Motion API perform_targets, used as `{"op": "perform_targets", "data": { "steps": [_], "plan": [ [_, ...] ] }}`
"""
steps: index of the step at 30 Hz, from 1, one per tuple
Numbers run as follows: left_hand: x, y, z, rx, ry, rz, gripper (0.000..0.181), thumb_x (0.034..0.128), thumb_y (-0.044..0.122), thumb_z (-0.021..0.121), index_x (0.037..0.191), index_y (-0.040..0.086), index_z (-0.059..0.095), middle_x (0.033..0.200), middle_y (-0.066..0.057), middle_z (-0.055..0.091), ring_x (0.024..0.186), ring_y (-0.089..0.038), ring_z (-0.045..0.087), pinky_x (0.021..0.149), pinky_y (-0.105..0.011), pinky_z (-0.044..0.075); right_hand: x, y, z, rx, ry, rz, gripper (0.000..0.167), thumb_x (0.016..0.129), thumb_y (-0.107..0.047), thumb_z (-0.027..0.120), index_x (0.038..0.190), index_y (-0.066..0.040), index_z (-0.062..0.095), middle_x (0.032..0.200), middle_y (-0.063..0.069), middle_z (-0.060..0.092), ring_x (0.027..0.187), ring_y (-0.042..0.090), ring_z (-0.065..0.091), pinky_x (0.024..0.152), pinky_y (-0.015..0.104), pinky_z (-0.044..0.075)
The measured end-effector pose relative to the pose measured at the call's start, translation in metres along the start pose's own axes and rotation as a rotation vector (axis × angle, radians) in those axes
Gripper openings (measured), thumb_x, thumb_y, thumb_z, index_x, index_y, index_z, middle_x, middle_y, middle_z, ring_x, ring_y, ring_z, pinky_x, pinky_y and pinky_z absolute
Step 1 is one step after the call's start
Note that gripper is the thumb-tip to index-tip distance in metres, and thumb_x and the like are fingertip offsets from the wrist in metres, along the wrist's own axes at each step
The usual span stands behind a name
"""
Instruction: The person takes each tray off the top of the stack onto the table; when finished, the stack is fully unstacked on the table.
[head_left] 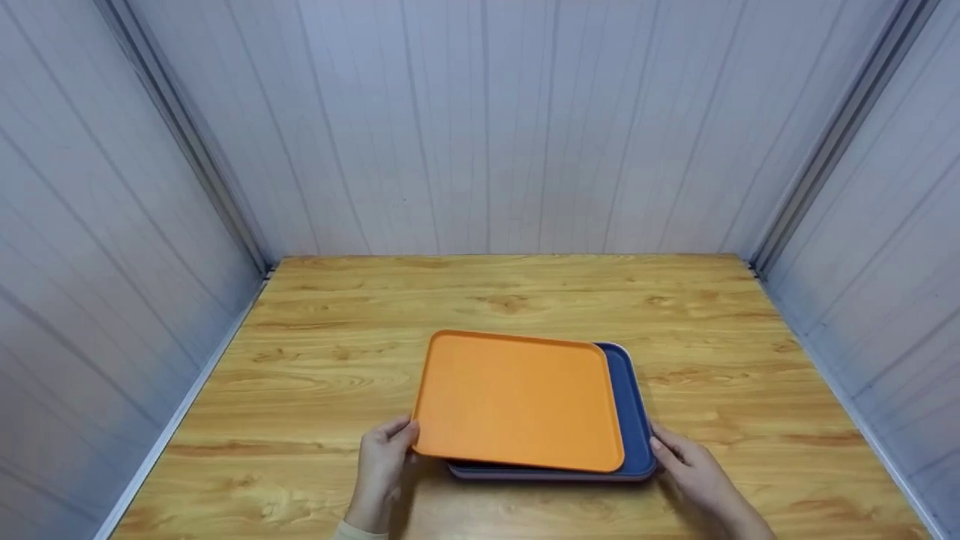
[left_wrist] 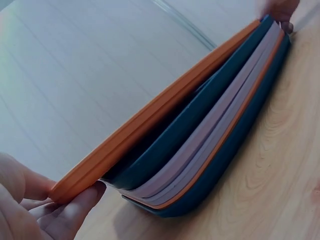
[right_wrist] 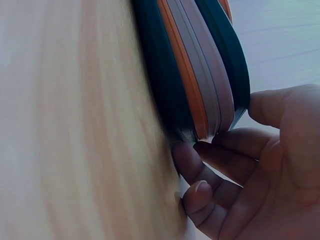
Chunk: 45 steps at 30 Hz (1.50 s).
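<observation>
An orange tray (head_left: 517, 401) is lifted at its left end above a stack of trays and shifted left of it. My left hand (head_left: 382, 465) pinches its near left corner, thumb on top and fingers beneath. Right below lies a dark blue tray (head_left: 636, 420), its right strip uncovered. Under that, the left wrist view shows two lilac trays (left_wrist: 165, 185), another orange tray (left_wrist: 220, 145) and a dark blue one (left_wrist: 200, 200) at the bottom. My right hand (head_left: 701, 476) holds the stack's near right corner, thumb at the upper blue rim and fingers against the sides.
The stack sits on a wood-grain table (head_left: 300, 360) near its front edge. Pale panelled walls (head_left: 480, 127) enclose the back and both sides, with metal posts (head_left: 187, 142) at the corners.
</observation>
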<state>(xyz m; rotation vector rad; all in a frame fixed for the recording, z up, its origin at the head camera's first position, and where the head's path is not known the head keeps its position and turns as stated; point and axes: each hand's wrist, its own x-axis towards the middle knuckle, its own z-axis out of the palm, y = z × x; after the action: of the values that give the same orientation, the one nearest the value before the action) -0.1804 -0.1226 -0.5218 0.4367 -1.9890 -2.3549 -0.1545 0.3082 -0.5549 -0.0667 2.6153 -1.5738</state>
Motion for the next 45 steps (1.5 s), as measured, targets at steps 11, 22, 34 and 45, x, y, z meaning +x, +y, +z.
{"op": "perform_targets", "data": {
  "steps": [11, 22, 34, 45],
  "plan": [
    [0.002, 0.006, -0.005, -0.072, 0.025, -0.028, 0.043, 0.0952, -0.001, 0.056, 0.129, -0.024, 0.043, 0.106, -0.02, 0.066, 0.079, -0.013, 0.066, 0.062, -0.024, 0.056, -0.001, 0.002, 0.002, -0.048, 0.02, -0.106, 0.047, 0.103, -0.022, 0.05, 0.139, 0.008, 0.046, 0.14, 0.022, 0.049, 0.129, 0.033, 0.044, 0.102, 0.021, 0.037],
    [0.004, 0.009, -0.009, -0.122, -0.007, -0.054, 0.048, 0.0973, 0.004, 0.055, 0.134, -0.022, 0.039, 0.095, -0.005, 0.068, 0.078, -0.01, 0.066, 0.058, -0.024, 0.055, 0.0, 0.004, 0.003, 0.03, -0.017, -0.051, 0.052, 0.103, -0.028, 0.049, 0.142, 0.006, 0.042, 0.145, 0.02, 0.044, 0.133, 0.032, 0.039, 0.104, 0.024, 0.037],
    [0.009, 0.022, -0.015, -0.2, 0.028, -0.055, 0.049, 0.0974, 0.003, 0.056, 0.137, -0.019, 0.037, 0.088, 0.001, 0.067, 0.071, -0.006, 0.063, 0.051, -0.019, 0.05, -0.001, 0.003, 0.001, 0.039, -0.026, -0.002, 0.055, 0.103, -0.032, 0.048, 0.143, 0.004, 0.041, 0.145, 0.02, 0.043, 0.135, 0.032, 0.038, 0.109, 0.043, 0.032],
    [0.017, 0.029, -0.026, -0.279, 0.054, -0.044, 0.039, 0.0973, 0.003, 0.056, 0.131, -0.014, 0.046, 0.078, 0.002, 0.064, 0.065, -0.006, 0.062, 0.054, -0.021, 0.053, -0.003, 0.004, 0.004, 0.002, 0.002, -0.014, 0.051, 0.104, -0.027, 0.047, 0.141, 0.008, 0.043, 0.144, 0.021, 0.043, 0.134, 0.033, 0.038, 0.11, 0.043, 0.03]
  ]
}}
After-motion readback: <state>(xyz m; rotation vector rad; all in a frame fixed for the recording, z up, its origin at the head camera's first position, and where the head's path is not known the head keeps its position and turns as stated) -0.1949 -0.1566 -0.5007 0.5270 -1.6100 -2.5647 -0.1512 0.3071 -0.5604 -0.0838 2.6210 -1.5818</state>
